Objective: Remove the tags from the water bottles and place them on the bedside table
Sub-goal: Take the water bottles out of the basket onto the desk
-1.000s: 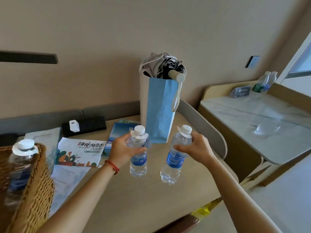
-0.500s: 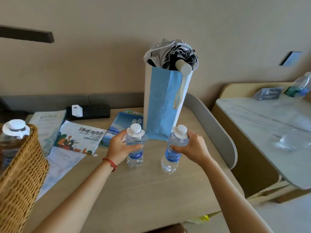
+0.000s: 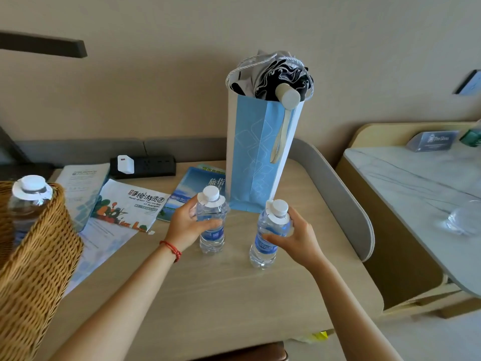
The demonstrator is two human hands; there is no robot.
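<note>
two small water bottles upright on the wooden desk, one per hand. left hand curled round the left bottle at the shoulder; right hand wrapped round the right bottle from the side, thumb across the label. both bases apparently down on the desk, though contact under the right one hard to confirm. probably held this way to steady each bottle before working at the neck. white paper tags not yet off, sitting as collars under both caps.

close behind, a tall blue paper bag with a folded umbrella poking out, just beyond the bottles and easy to knock on a lift. leaflets spread to the left, a black power strip with a white charger at the back. wicker basket at the near left with a third tagged bottle inside. marble-topped table well apart on the right, likely the bedside one, carrying a glass and a small sign.
</note>
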